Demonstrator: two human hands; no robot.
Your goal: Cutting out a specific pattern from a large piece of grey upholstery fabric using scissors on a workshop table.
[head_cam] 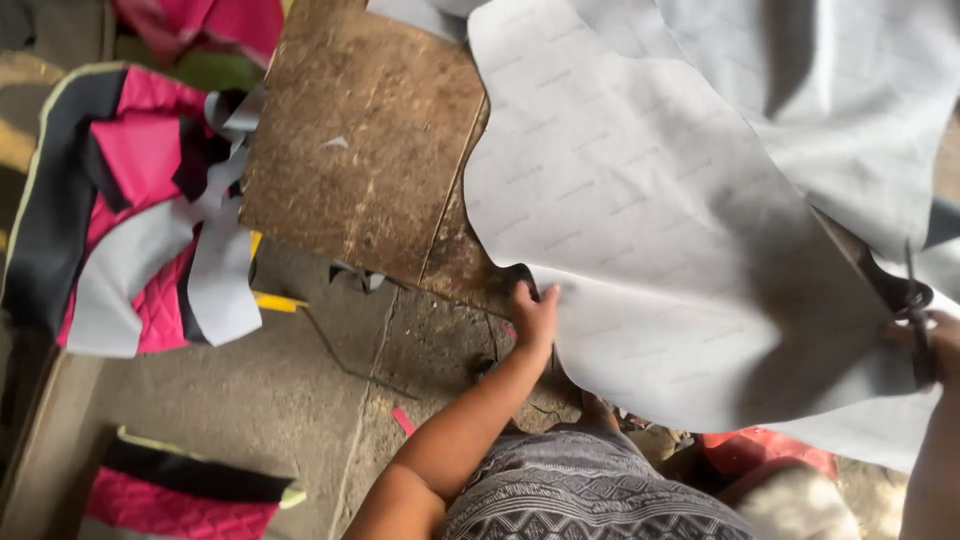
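Grey sheet (650,230) lies over the wooden table (360,150), its near edge hanging off; top and right run out of frame. Right hand (925,340) cut off at frame edge w/ scissors (912,300), fingers through the handles; blades hard to make out. Pink-black fabric pile (130,200) left. Left hand (535,315), arm stretched fwd, pinches the sheet's edge.

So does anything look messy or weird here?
A bit messy. The grey sheet hangs off the worn wooden table edge, where the left hand pinches it. The right hand holds scissors. Grey offcuts droop over a pink quilted pile, and small scraps litter the floor.
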